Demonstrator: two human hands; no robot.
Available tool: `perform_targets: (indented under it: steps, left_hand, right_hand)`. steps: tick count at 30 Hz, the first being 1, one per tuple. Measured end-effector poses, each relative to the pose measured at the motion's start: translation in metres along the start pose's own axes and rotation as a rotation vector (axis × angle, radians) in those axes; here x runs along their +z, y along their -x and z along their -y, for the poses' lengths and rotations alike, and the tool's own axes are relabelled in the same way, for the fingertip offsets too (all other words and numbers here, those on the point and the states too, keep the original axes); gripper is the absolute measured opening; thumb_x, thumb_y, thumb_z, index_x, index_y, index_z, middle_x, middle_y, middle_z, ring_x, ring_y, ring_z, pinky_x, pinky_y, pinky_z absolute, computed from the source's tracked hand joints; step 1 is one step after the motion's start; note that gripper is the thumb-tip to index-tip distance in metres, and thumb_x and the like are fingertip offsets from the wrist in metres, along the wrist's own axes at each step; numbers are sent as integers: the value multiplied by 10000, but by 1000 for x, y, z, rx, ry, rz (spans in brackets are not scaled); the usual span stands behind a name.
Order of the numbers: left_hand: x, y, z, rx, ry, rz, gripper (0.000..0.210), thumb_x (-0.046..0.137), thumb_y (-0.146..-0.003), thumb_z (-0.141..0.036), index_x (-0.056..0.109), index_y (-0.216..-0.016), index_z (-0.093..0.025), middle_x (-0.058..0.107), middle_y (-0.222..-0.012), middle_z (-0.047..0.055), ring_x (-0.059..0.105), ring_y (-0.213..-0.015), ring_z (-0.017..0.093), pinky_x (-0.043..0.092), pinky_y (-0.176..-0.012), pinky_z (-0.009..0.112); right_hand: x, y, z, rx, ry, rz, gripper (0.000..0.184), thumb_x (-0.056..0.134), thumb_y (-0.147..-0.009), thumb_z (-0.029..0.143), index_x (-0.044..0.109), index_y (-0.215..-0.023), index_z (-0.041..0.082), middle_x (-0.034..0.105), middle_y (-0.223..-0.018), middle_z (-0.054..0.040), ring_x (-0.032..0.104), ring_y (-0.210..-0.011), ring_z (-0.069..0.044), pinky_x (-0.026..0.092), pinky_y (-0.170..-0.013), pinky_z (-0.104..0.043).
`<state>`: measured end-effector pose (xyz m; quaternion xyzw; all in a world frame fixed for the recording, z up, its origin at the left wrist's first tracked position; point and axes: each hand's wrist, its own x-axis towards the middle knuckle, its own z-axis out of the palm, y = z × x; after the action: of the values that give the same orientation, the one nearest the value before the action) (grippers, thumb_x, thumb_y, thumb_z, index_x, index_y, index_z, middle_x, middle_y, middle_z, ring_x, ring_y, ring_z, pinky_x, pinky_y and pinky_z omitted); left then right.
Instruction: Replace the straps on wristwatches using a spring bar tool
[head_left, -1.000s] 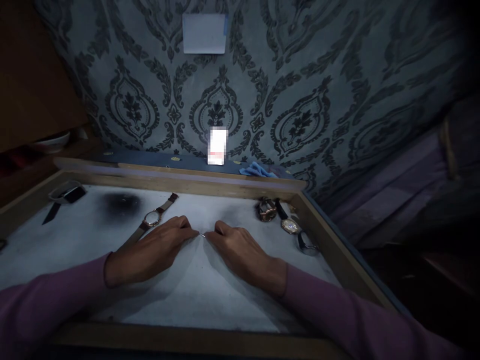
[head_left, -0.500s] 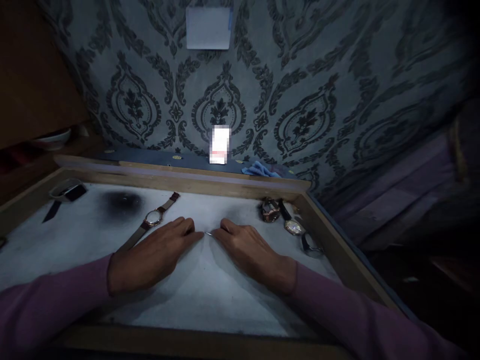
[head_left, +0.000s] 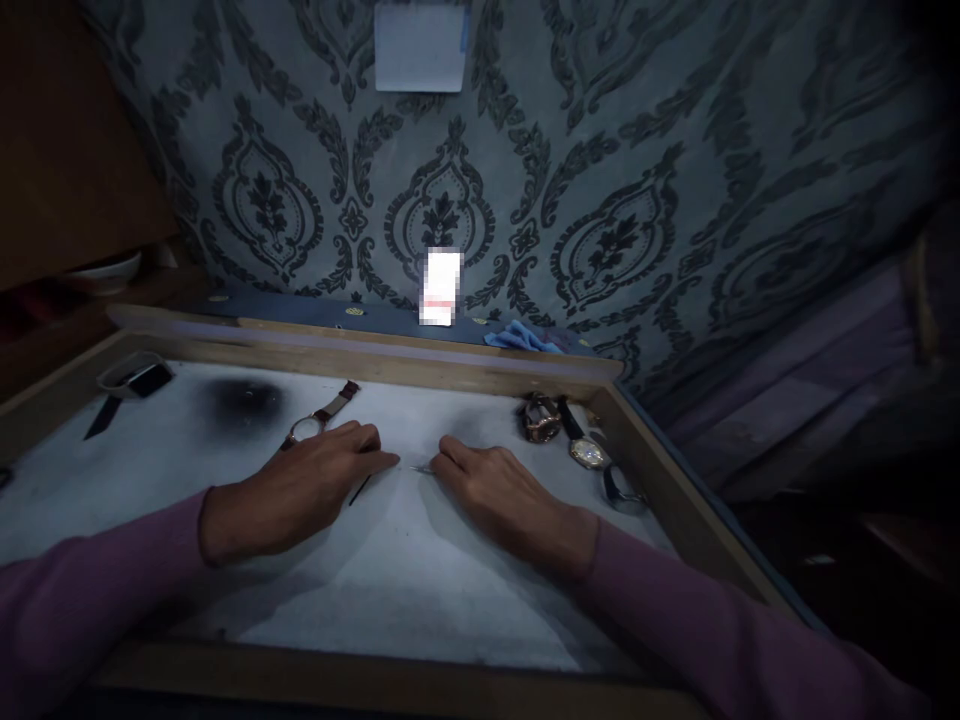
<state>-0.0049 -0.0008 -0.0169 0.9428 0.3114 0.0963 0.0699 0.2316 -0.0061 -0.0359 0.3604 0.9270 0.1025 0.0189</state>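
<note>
My left hand (head_left: 292,490) is closed, its thumb and fingertips together. A thin dark strip (head_left: 359,491) sticks out beneath its fingers; I cannot make out what it belongs to. Behind that hand lies a wristwatch (head_left: 306,429) with a round pale dial and a brown-and-grey strap, partly hidden by the hand. My right hand (head_left: 502,500) pinches a slim, pointed metal tool (head_left: 420,468), possibly tweezers, its tip pointing left towards my left fingertips. A small gap separates the tip from the left hand. Both hands are over the white bottom of the wooden tray (head_left: 409,610).
Along the tray's right wall lie a dark chunky watch (head_left: 540,418), a gold-rimmed watch (head_left: 586,452) and a dark-banded watch (head_left: 621,488). A square-faced watch (head_left: 148,379) sits at the far left. Beyond the rim are a blue cloth (head_left: 523,337) and a bright screen (head_left: 441,288).
My left hand has shifted slightly left and back, covering more of the watch strap, and the gap between the hands has widened. More of the metal tool shows at my right fingertips.
</note>
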Motion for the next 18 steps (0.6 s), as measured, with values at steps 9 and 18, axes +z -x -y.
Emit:
perform_targets:
  steps: [9, 18]
  left_hand:
    - [-1, 3, -3, -42, 29, 82, 435, 391, -876, 26, 600, -1156, -234, 558, -972, 39, 514, -850, 172, 396, -723, 289]
    - [-2, 3, -5, -48, -21, 126, 431, 420, -852, 49, 574, -1156, -216, 539, -1000, 44, 500, -866, 180, 369, -688, 286]
  right_hand:
    - [-1, -1, 1, 2, -17, -15, 173, 400, -947, 54, 523, -873, 151, 592, -872, -60, 466, -559, -120, 187, -476, -309]
    - [-2, -2, 2, -7, -27, -5, 161, 417, -937, 45, 531, -885, 146, 588, -881, -55, 441, -546, -116, 172, -480, -302]
